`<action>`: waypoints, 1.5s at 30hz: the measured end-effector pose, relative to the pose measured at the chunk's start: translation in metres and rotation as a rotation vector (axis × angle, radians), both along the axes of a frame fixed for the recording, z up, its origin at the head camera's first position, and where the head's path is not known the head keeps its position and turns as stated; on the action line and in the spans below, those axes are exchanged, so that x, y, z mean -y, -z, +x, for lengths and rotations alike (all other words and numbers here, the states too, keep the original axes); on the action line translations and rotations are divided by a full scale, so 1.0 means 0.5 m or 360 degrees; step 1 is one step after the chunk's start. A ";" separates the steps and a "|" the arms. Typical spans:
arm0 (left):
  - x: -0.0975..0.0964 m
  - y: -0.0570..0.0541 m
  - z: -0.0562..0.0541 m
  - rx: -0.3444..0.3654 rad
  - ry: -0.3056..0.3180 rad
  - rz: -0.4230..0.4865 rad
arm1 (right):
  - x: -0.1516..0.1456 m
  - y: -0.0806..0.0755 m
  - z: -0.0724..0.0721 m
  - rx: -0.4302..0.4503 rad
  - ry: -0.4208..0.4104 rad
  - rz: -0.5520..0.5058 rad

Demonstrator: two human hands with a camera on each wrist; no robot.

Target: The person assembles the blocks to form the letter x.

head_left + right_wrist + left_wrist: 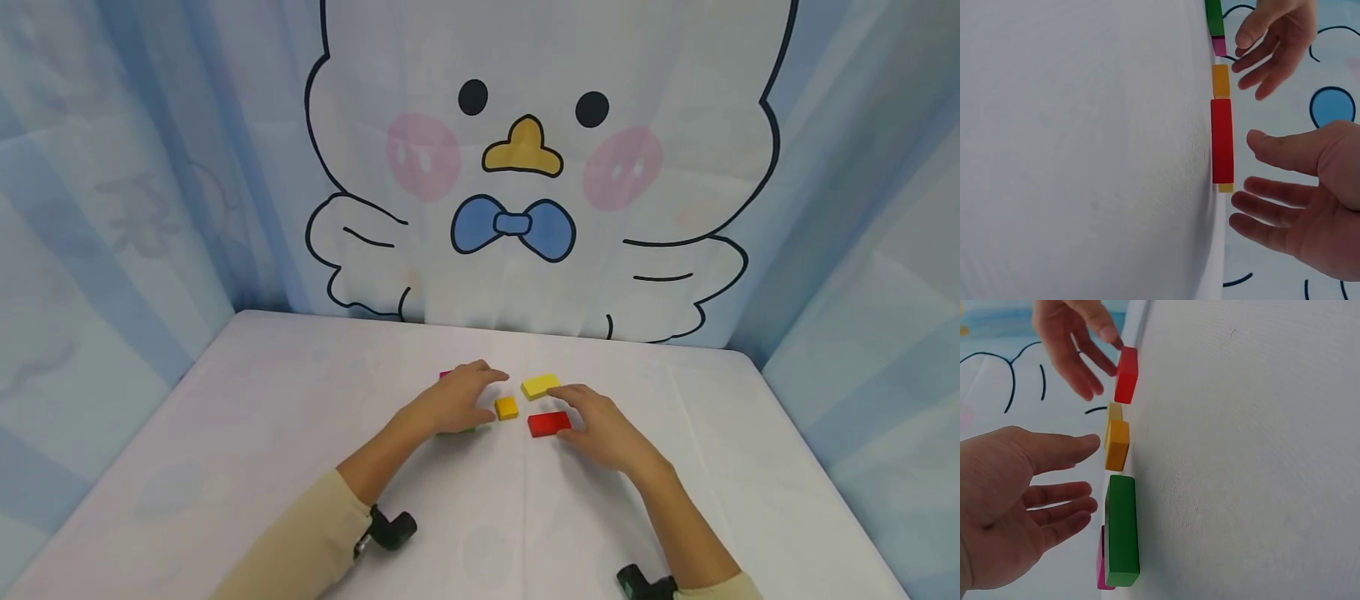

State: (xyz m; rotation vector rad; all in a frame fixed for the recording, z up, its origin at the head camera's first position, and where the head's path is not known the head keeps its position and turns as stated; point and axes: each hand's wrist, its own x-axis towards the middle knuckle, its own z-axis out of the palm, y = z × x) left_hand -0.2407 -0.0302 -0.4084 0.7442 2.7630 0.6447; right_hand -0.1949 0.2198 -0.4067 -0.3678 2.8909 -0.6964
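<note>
My left hand (452,402), thumb and fingers apart, hovers above a green block (1122,528) and a magenta block (1101,565). It holds nothing, and in the head view it hides most of both. Just right of its thumb, a small orange block (506,407) lies on the table. My right hand (602,429) is also spread and grips nothing. It is nearest to a red block (547,423) and a yellow block (540,386). The right wrist view shows a gap between its thumb and the red block.
A white cloth covers the table (480,542). Behind it hangs a curtain (525,283) with a cartoon bird, and light blue curtains (90,250) flank both sides. A black wrist camera (393,531) sits on the left forearm, another (641,583) on the right.
</note>
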 end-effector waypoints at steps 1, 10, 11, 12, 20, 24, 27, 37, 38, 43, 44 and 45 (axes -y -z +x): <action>-0.002 0.001 -0.001 0.0015 0.0012 0.0025 | 0.001 0.000 0.000 0.0002 -0.0006 -0.0007; -0.018 0.013 -0.012 0.0063 0.0083 0.0075 | 0.009 0.001 -0.006 0.0015 -0.0038 -0.0010; -0.019 0.013 -0.012 0.0069 0.0087 0.0077 | 0.010 0.001 -0.007 0.0014 -0.0041 -0.0005; -0.021 0.014 -0.014 0.0072 0.0092 0.0078 | 0.010 0.003 -0.008 0.0012 -0.0044 0.0001; -0.034 0.016 -0.018 0.0087 0.0135 0.0105 | 0.011 0.009 -0.012 0.0006 -0.0066 -0.0020; -0.041 0.017 -0.019 0.0051 0.0158 0.0080 | 0.011 0.008 -0.012 0.0002 -0.0064 -0.0012; -0.045 0.016 -0.019 0.0034 0.0182 0.0064 | 0.011 0.009 -0.014 0.0005 -0.0049 -0.0004; -0.055 0.010 -0.017 0.0052 0.0181 -0.0003 | 0.017 0.009 -0.023 0.0004 -0.0026 -0.0009; -0.055 0.010 -0.017 0.0051 0.0181 -0.0007 | 0.018 0.009 -0.023 0.0003 -0.0024 -0.0008; -0.057 0.012 -0.019 0.0051 0.0179 -0.0006 | 0.019 0.009 -0.023 -0.0001 -0.0015 -0.0008; -0.057 0.012 -0.020 0.0052 0.0178 -0.0002 | 0.019 0.009 -0.023 -0.0004 -0.0016 -0.0006; -0.057 0.013 -0.020 0.0050 0.0178 0.0000 | 0.020 0.009 -0.023 -0.0007 -0.0015 -0.0004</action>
